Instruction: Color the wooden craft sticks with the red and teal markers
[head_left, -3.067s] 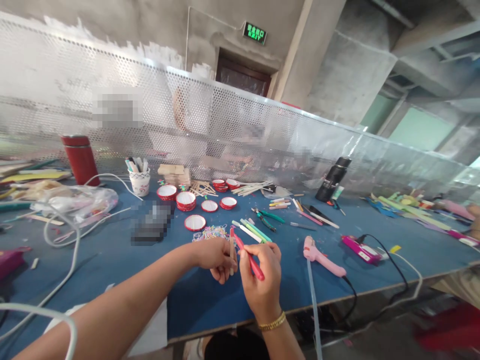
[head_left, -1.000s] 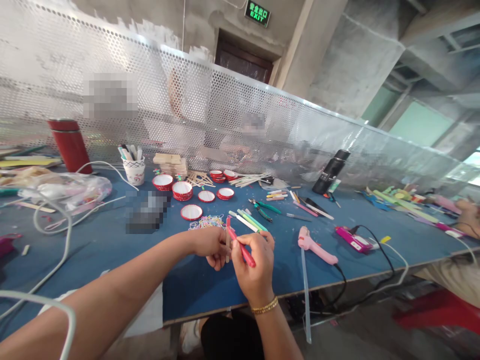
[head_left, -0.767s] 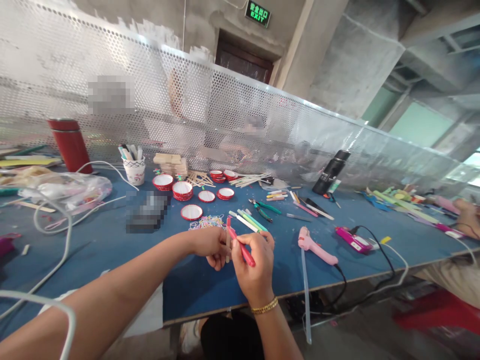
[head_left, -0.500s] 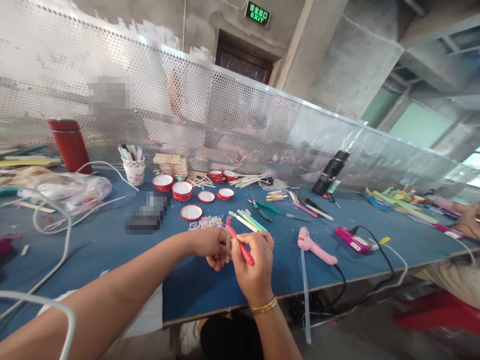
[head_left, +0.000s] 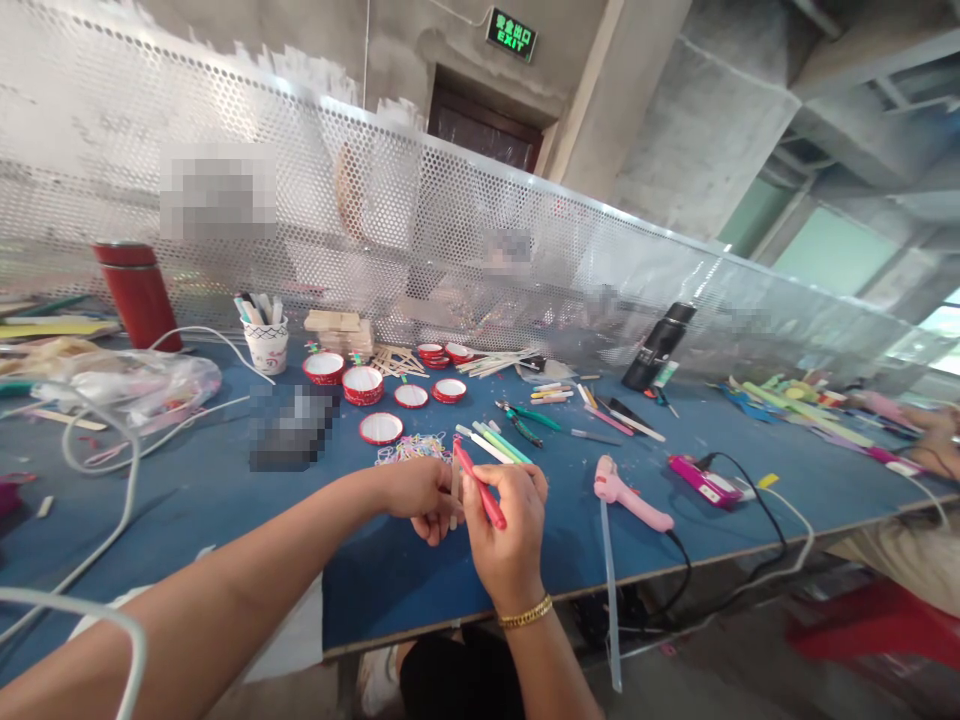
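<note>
Your left hand has its fingers closed around a thin wooden stick. The fingers of your right hand are pinching a red pen, and its tip is at the upper part of the stick. Beyond your left fingers there is a pile of colourful rubber bands.
</note>
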